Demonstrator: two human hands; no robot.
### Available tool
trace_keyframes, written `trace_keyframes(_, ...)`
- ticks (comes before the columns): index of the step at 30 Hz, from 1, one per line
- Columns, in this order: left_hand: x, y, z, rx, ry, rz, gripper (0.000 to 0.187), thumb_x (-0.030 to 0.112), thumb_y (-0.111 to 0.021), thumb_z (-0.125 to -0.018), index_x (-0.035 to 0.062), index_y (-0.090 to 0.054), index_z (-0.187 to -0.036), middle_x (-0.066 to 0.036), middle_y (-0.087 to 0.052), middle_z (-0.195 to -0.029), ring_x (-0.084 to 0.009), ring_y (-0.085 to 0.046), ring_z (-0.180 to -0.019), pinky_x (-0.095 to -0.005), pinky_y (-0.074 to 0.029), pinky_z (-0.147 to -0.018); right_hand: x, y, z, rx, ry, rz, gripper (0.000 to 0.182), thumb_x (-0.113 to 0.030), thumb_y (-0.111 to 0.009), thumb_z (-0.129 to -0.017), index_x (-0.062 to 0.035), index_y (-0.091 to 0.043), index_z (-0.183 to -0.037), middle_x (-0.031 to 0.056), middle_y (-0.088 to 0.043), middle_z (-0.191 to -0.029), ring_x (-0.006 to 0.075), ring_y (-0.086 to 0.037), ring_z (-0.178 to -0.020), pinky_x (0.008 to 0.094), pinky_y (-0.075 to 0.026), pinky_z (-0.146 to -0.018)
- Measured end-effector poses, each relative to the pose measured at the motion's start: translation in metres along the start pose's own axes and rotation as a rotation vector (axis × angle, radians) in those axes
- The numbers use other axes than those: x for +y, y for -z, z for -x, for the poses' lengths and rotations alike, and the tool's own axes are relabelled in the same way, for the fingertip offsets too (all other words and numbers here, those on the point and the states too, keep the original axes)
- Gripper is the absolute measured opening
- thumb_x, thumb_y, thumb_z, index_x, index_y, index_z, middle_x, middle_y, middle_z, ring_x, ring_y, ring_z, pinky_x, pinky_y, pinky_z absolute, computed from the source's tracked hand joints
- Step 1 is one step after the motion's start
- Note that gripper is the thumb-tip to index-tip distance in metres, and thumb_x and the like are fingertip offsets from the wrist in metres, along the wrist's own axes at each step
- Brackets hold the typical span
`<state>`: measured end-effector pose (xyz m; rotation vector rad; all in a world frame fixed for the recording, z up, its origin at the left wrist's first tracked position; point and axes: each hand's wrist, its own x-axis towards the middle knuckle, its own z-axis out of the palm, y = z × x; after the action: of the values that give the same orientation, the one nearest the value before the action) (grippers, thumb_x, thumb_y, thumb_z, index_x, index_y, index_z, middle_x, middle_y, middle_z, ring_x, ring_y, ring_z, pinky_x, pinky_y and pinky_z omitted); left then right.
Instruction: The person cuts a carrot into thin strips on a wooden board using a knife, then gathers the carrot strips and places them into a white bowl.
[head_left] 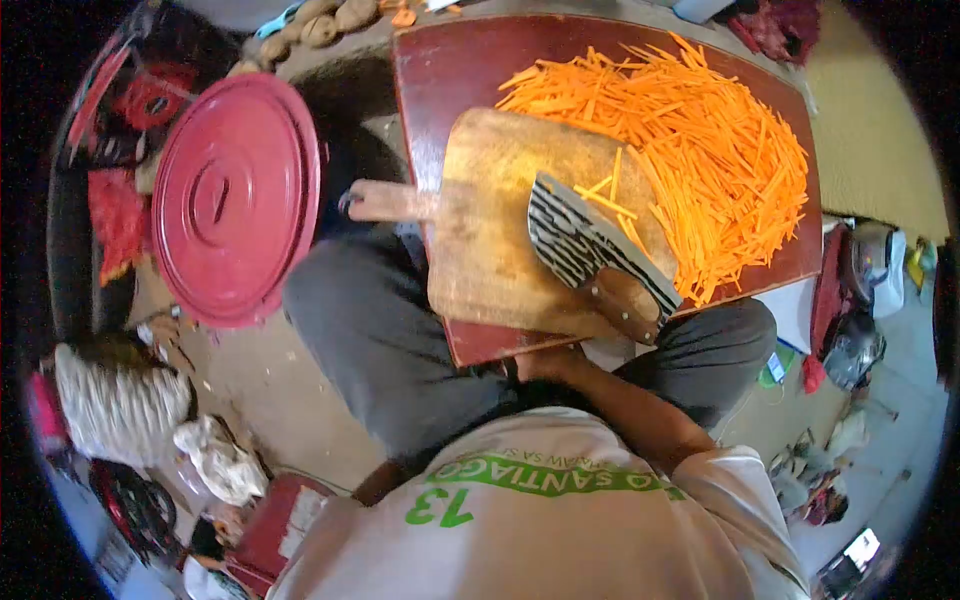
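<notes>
A cleaver (585, 232) with a black-and-silver striped blade lies on the wooden cutting board (490, 255), its brown handle (622, 302) pointing toward my right knee. A few carrot sticks (612, 195) lie beside the blade. To the right and behind spreads a big heap of thin-cut carrot (715, 170). My right hand (548, 363) is low in front of my lap, by the table's near edge; its fingers are hidden. Only a bit of my left forearm (378, 484) shows, and the left hand is out of sight.
The board sits on a small dark-red table (430, 70) over my crossed legs (370, 320). On the left stands a large red lidded tub (235, 200). Brown roundish vegetables (318, 30) lie at the back. Sacks (125, 405) and bags (855, 350) line both sides.
</notes>
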<state>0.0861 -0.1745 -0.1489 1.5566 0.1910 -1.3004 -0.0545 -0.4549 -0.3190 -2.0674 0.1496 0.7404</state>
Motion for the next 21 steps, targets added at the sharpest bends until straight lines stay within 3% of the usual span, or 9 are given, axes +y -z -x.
trace_keyframes(3, 0.008, 0.009, -0.006, -0.058, 0.036, -0.035, 0.022, 0.012, -0.062, -0.107, -0.0054, -0.074, -0.112, -0.007, -0.076, -0.104, -0.0175, -0.068, -0.096, -0.0357, -0.056, -0.083, -0.042, 0.007, 0.010, -0.035, -0.139, -0.156, 0.047, -0.037, -0.068, -0.085, -0.0093, -0.073, -0.122, 0.0244, -0.072, -0.124, 0.0436, -0.066, -0.118, 0.0585, -0.052, -0.101)
trace_keyframes(6, 0.009, 0.017, -0.008, -0.101, 0.076, -0.055, 0.022, 0.012, -0.062, -0.107, -0.0053, -0.074, -0.112, -0.007, -0.076, -0.104, -0.0175, -0.068, -0.096, -0.0357, -0.056, -0.083, -0.032, -0.021, 0.020, -0.067, -0.013, 0.296, 0.048, -0.042, -0.067, -0.088, -0.0093, -0.073, -0.122, 0.0246, -0.071, -0.125, 0.0452, -0.065, -0.122, 0.0595, -0.051, -0.103)
trace_keyframes(9, 0.010, 0.024, -0.016, -0.138, 0.092, -0.088, 0.021, 0.011, -0.062, -0.107, -0.0052, -0.074, -0.112, -0.007, -0.076, -0.104, -0.0174, -0.068, -0.096, -0.0357, -0.056, -0.083, -0.078, 0.013, 0.033, 0.212, 0.157, -0.043, 0.059, -0.050, -0.064, -0.093, -0.0091, -0.070, -0.135, 0.0276, -0.068, -0.133, 0.0496, -0.060, -0.131, 0.0609, -0.046, -0.112)
trace_keyframes(12, 0.011, 0.027, -0.023, -0.170, 0.090, -0.119, 0.021, 0.011, -0.062, -0.106, -0.0051, -0.074, -0.112, -0.007, -0.076, -0.104, -0.0174, -0.068, -0.096, -0.0356, -0.056, -0.083, -0.054, -0.048, 0.047, 0.410, 0.013, -0.011, 0.092, -0.071, -0.061, -0.097, -0.0057, -0.051, -0.161, 0.0290, -0.059, -0.152, 0.0562, -0.035, -0.153, 0.0690, -0.027, -0.128)
trace_keyframes(16, 0.009, 0.029, -0.031, -0.189, 0.056, -0.148, 0.020, 0.010, -0.063, -0.106, -0.0049, -0.074, -0.112, -0.007, -0.076, -0.104, -0.0174, -0.068, -0.096, -0.0356, -0.056, -0.083, -0.050, -0.052, 0.053, 0.098, -0.182, 0.111, 0.092, -0.074, -0.057, -0.098, -0.0066, -0.053, -0.160, 0.0303, -0.057, -0.154, 0.0541, -0.040, -0.153, 0.0718, -0.028, -0.126)
trace_keyframes(18, 0.009, 0.029, -0.032, -0.189, 0.030, -0.162, 0.020, 0.010, -0.063, -0.106, -0.0049, -0.074, -0.112, -0.007, -0.076, -0.104, -0.0174, -0.068, -0.096, -0.0355, -0.056, -0.083, -0.053, -0.039, 0.055, 0.076, -0.232, 0.064, 0.090, -0.074, -0.058, -0.098, -0.0051, -0.058, -0.156, 0.0304, -0.058, -0.154, 0.0525, -0.043, -0.151, 0.0739, -0.030, -0.124)
trace_keyframes(21, 0.006, 0.029, -0.034, -0.172, -0.010, -0.181, 0.020, 0.010, -0.063, -0.106, -0.0048, -0.074, -0.112, -0.007, -0.076, -0.104, -0.0174, -0.068, -0.096, -0.0355, -0.056, -0.083, -0.082, 0.006, 0.063, 0.135, -0.226, 0.035, 0.078, -0.061, -0.070, -0.095, -0.0017, -0.062, -0.145, 0.0331, -0.060, -0.148, 0.0514, -0.056, -0.138, 0.0650, -0.041, -0.119)
